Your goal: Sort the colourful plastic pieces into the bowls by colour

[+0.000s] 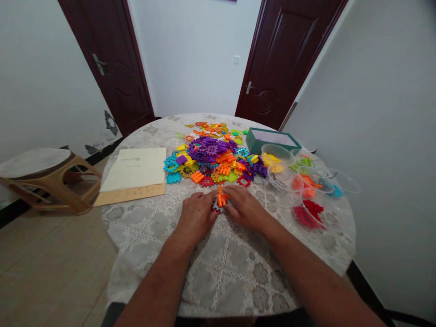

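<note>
In front of a heap of plastic building pieces (211, 150), both of my hands meet close to the tabletop. My right hand (245, 205) is closed, its fingertips on an orange building piece (221, 198). My left hand (197, 212) is closed from the other side, its fingers at a red building piece (215, 209) just below and beside the orange one. Whether the two pieces are joined cannot be seen, since fingers cover part of them. Purple, blue, yellow, green and red pieces lie loosely piled right behind my hands.
Clear plastic tubs (323, 211) with red, orange and yellow pieces stand at the right. Behind them sits a green box (272, 138). An open notebook (136, 169) lies at the left on the patterned tablecloth (235, 272). A stool (51, 181) stands left of the table.
</note>
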Motion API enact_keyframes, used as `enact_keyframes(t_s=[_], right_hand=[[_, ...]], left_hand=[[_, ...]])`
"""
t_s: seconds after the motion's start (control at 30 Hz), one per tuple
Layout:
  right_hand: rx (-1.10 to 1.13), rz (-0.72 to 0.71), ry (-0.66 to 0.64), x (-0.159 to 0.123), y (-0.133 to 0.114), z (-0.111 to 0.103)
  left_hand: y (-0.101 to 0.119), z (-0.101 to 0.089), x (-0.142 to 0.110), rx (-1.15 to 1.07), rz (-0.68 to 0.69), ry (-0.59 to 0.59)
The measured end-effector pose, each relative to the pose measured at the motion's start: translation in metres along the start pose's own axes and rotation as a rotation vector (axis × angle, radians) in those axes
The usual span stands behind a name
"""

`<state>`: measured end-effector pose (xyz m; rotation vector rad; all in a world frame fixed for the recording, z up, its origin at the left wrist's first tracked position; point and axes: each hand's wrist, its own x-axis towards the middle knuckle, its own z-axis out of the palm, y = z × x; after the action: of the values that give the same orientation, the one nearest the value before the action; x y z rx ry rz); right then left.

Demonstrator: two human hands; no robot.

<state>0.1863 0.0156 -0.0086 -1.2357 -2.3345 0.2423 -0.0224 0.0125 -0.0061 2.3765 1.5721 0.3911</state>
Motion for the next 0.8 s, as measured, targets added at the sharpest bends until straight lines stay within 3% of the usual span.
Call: enact_keyframes(t_s=[0.13,0.27,0.4,0.47,0.6,0.7,0.8], right_hand=[[0.034,0.044,-0.094,0.002,-0.008,0.008],[-0.005,0.067,-0.029,0.003,-0.009,0.005],[-0.014,0.082,0.123,0.002,-0.009,-0.011],[-0.029,0.091,0.209,-0.002,-0.008,-0.031],[-0.138,0.212,0.345,-0.021,0.003,-0.092],[-0.230,0.329,0.437,-0.043,0.029,-0.134],[-0.371,0.436,0.467,-0.064,0.070,-0.163]], left_hand=[[-0.003,0.001,0.002,0.006,0.046,0.019],[-0.007,0.001,0.005,0.036,0.060,0.015],[-0.010,0.001,0.007,0.060,0.057,0.014],[-0.011,0.001,0.008,0.068,0.043,0.008],[-0.011,0.000,0.008,0.066,0.016,0.008],[-0.011,-0.002,0.009,0.079,0.012,-0.008],[-0.012,-0.001,0.010,0.111,0.015,-0.013]])
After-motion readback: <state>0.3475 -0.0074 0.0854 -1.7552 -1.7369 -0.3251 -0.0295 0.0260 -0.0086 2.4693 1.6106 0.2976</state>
